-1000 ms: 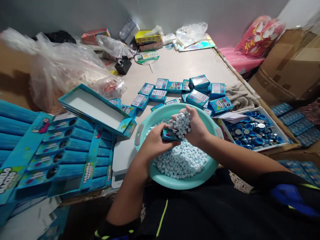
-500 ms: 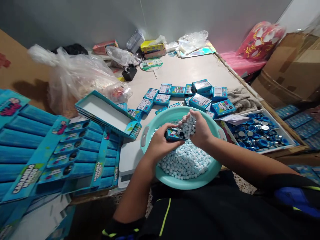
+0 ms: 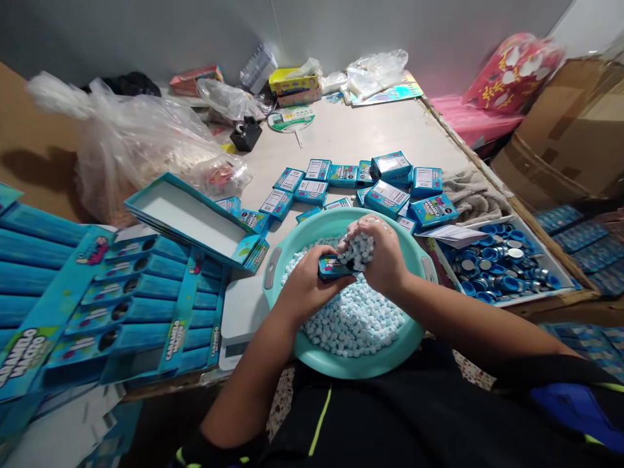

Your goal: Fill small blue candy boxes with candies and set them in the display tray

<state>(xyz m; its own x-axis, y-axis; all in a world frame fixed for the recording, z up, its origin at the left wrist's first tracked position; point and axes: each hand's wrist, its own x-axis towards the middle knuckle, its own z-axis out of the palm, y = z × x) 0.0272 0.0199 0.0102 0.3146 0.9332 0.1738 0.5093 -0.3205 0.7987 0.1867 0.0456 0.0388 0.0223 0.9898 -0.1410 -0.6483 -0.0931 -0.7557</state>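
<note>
A small blue candy box (image 3: 331, 267) is gripped in my left hand (image 3: 306, 286), tilted over a turquoise basin (image 3: 361, 367). My right hand (image 3: 383, 253) is curled around a heap of pale candies (image 3: 359, 250) and holds them against the box's dark opening. Under both hands, the basin holds a large mass of loose white and light-blue candies (image 3: 351, 325). Several more blue candy boxes (image 3: 312, 190) lie in a loose cluster just beyond the basin's far rim.
Left of the basin are a white scale (image 3: 244, 312), an open tray box (image 3: 190, 211) and display cartons (image 3: 131, 305). A white box of blue-rimmed caps (image 3: 502, 263) stands right, beside a grey cloth (image 3: 468, 195). Farther back are a plastic bag (image 3: 141, 143) and a tape dispenser (image 3: 246, 134).
The view has shifted slightly, so most things on the left appear farther left. Both hands keep their hold, the candy heap still at the box's opening.
</note>
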